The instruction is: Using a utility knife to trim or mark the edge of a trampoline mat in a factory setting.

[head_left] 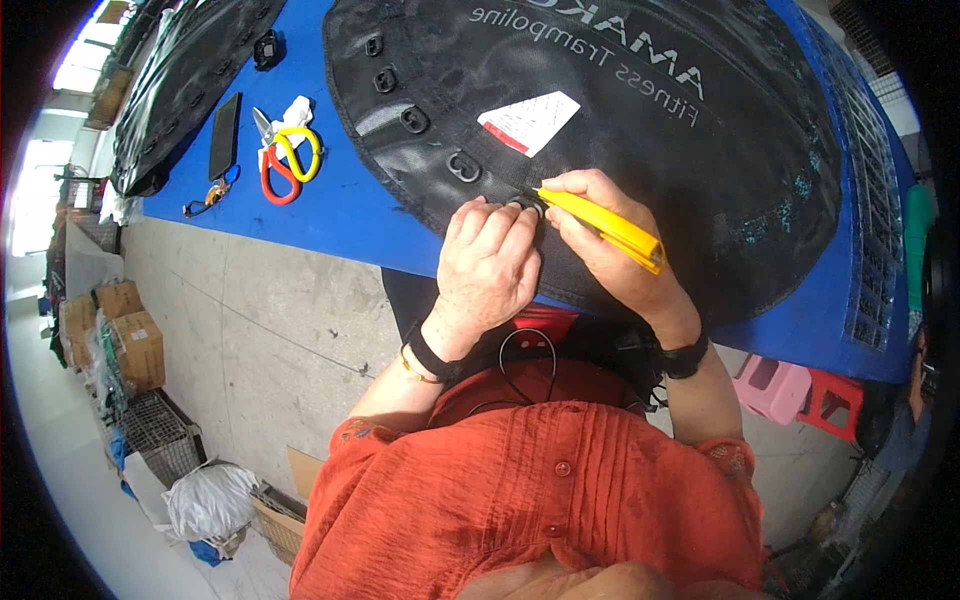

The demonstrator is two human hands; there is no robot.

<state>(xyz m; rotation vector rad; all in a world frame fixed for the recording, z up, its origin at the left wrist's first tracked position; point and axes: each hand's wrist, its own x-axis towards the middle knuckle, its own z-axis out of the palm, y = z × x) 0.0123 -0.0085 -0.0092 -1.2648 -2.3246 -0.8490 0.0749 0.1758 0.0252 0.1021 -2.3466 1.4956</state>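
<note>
A large round black mat (640, 150) lies spread on the blue desk (320, 230), directly in front of the person, its near side reaching close to the desk's near edge. Its woven centre is matte black and carries pale lettering, while a smoother, shinier band with a stitched edge runs around it. Along that band, on the left, sits a row of black loop-shaped fittings (464, 166), spaced apart. A white label (530, 123) with a red corner lies on the dark fabric, and teal smudges (770, 215) mark the right part. The left hand (487, 262) rests on the mat's near border, fingers bent together over it beside a dark fitting; what they pinch underneath is hidden. The right hand (625, 280) has its fingers wrapped around a yellow tool (610, 228), long and narrow, whose dark tip points toward the left fingertips; whether that tip touches the mat cannot be told. Scissors (289, 156) with one red and one yellow handle lie to the left.
</note>
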